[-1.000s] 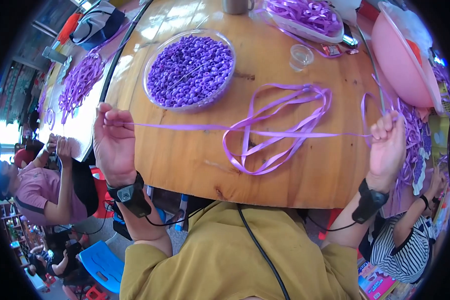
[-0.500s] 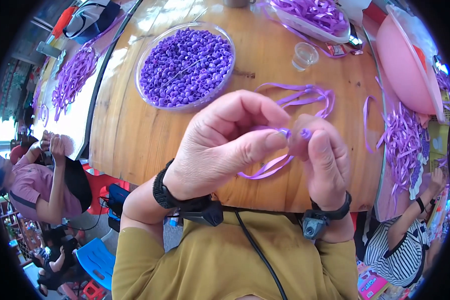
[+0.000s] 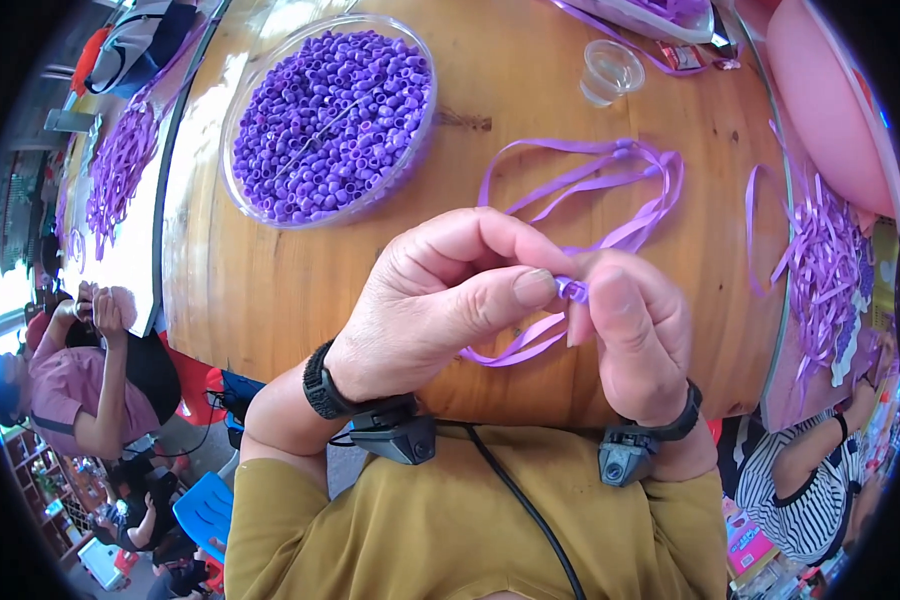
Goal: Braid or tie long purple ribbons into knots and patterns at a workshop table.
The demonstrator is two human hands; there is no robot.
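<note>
My left hand (image 3: 450,300) pinches the end of a purple ribbon between thumb and forefinger. Against it, my right hand (image 3: 638,325) is closed on a small purple bead (image 3: 573,290), which meets the ribbon between the two thumbs. Fingers partly hide the bead, so whether the ribbon runs through it I cannot tell. Beyond my hands the purple ribbon (image 3: 625,235) lies in loose loops on the wooden table, with small beads on its far part. A clear round bowl (image 3: 432,100) full of purple beads (image 3: 320,125) stands to the far left; a thin needle-like stick lies across them.
A small clear cup (image 3: 612,72) stands at the far right, near a red packet (image 3: 681,57). A pink basin (image 3: 832,100) and a heap of purple ribbons (image 3: 820,265) are at the right. Other people sit at tables on both sides.
My hands have come together, and the bead in the right hand now touches the ribbon end in the left. The view has shifted, so the bowl sits further left.
</note>
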